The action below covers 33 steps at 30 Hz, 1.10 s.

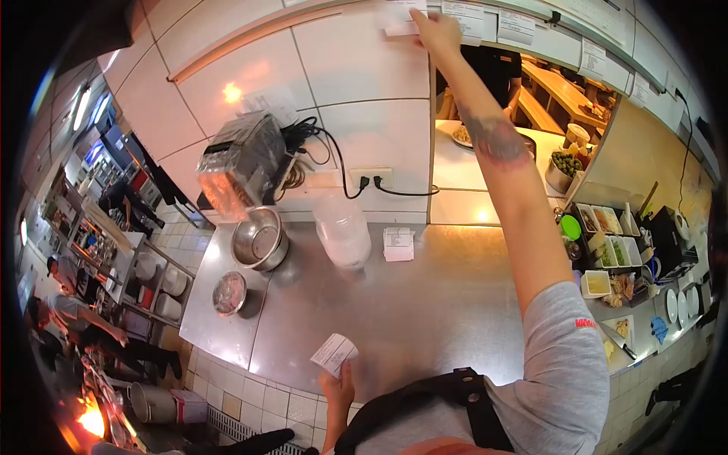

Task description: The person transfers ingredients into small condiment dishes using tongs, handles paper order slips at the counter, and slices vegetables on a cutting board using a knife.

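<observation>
My right hand (438, 32) is raised at the top of the view, its fingers closed on a white paper slip (403, 18) at the rail above the serving window. More printed slips (517, 27) hang along that rail to the right. Low in the view, my left hand (338, 387) holds a curled printed ticket (334, 354) over the front edge of the steel counter (425, 303). A small stack of slips (399, 244) lies at the back of the counter, beside a translucent plastic container (341, 231).
Metal bowls (260, 239) stand at the counter's left, below a plastic-wrapped machine (241, 163) with black cables. Food trays (607, 235) and a knife (619, 341) are at the right. Co-workers (83, 318) stand at the left, near a flame (91, 419).
</observation>
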Each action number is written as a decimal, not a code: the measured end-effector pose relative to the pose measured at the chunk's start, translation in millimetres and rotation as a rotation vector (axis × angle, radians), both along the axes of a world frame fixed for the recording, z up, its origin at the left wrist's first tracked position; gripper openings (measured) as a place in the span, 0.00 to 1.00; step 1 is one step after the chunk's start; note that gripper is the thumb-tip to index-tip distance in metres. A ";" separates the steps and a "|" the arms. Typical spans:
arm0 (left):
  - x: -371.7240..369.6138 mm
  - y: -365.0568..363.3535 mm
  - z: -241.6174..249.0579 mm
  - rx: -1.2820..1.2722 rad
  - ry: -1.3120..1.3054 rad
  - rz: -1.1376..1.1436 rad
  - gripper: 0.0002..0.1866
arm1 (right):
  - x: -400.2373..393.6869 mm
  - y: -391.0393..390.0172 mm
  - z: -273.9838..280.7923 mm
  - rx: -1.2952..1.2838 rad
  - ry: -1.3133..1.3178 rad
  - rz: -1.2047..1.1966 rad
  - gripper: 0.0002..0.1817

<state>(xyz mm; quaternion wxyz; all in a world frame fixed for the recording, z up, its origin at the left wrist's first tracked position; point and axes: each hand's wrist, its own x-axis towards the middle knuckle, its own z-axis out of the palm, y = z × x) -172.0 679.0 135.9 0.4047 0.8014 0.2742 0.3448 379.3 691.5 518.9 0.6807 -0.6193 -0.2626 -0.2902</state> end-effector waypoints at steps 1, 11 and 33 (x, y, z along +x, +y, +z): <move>-2.3 0.9 -5.5 0.019 0.017 -0.020 0.09 | -18.8 -8.8 -17.5 0.042 0.094 0.094 0.32; 50.4 -23.2 -1.3 -0.008 -0.040 -0.596 0.12 | -299.7 -180.5 -396.8 -0.645 1.035 1.336 0.25; 44.2 -302.3 -44.5 0.217 0.365 -1.363 0.16 | -385.5 -628.0 -377.2 0.535 0.738 -0.161 0.22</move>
